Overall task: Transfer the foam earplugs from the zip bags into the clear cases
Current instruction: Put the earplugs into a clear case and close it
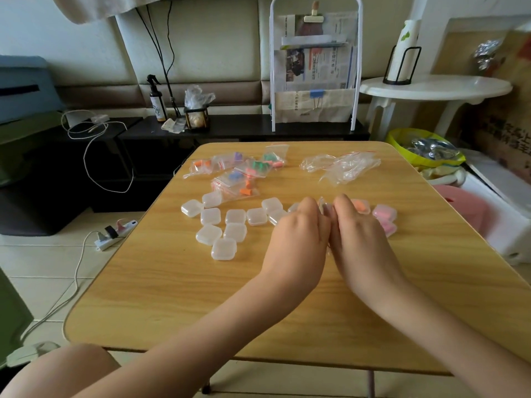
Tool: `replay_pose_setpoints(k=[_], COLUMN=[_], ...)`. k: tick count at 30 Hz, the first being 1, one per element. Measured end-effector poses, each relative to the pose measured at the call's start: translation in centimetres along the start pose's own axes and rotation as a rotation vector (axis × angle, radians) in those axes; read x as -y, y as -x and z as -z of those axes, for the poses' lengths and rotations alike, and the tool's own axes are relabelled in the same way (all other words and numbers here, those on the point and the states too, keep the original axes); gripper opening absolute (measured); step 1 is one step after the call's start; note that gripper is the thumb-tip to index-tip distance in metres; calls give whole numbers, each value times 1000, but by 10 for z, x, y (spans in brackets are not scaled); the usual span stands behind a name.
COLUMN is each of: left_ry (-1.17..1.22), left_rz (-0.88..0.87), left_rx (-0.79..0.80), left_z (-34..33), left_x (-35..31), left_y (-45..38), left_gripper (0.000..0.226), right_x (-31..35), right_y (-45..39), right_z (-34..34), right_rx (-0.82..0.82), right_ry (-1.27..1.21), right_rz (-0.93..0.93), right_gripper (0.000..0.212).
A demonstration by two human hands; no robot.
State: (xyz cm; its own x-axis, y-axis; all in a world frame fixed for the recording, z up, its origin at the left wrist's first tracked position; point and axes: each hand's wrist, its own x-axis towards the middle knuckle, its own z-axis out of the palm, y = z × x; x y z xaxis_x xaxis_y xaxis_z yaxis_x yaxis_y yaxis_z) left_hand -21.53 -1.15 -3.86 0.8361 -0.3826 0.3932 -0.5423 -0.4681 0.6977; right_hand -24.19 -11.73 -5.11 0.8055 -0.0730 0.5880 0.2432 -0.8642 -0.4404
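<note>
My left hand (pixel 298 234) and my right hand (pixel 357 234) are pressed close together over the table's middle, both pinching one small clear item (pixel 326 209); my fingers mostly hide it, so I cannot tell whether it is a case or a bag. Several closed, empty clear cases (pixel 224 225) lie to the left of my hands. Cases with pink earplugs (pixel 385 214) and one with orange earplugs (pixel 360 205) sit just right of my hands. Zip bags holding coloured earplugs (pixel 238 173) lie at the far left of the table. Empty zip bags (pixel 344 168) are heaped at the far right.
The wooden table (pixel 172 297) has rounded corners. A power strip (pixel 115 234) and cables lie on the floor to the left. A pink stool (pixel 465 208) and a yellow basin (pixel 425 150) stand to the right. A white newspaper rack (pixel 314 81) is behind the table.
</note>
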Motion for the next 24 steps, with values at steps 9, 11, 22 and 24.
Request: replay_pose_setpoints(k=[9,11,22,24], left_ry=[-170,-218,-170,-156], left_rz=[33,25,-98,-146], left_rx=[29,9,-55,-54], left_z=[2,6,6,7], left_x=[4,5,0,-2], left_y=[-4,-8,-6,-4], left_gripper=[33,23,22,25], right_x=[-6,-4,-7,-7], right_y=[-6,-8,-11,-12], right_z=[5,13,12,12], right_rx=[46,16,113,172], right_ry=[292,194,-124,-156], right_rz=[-51,51,20,-49], right_gripper=[17,15,18,29])
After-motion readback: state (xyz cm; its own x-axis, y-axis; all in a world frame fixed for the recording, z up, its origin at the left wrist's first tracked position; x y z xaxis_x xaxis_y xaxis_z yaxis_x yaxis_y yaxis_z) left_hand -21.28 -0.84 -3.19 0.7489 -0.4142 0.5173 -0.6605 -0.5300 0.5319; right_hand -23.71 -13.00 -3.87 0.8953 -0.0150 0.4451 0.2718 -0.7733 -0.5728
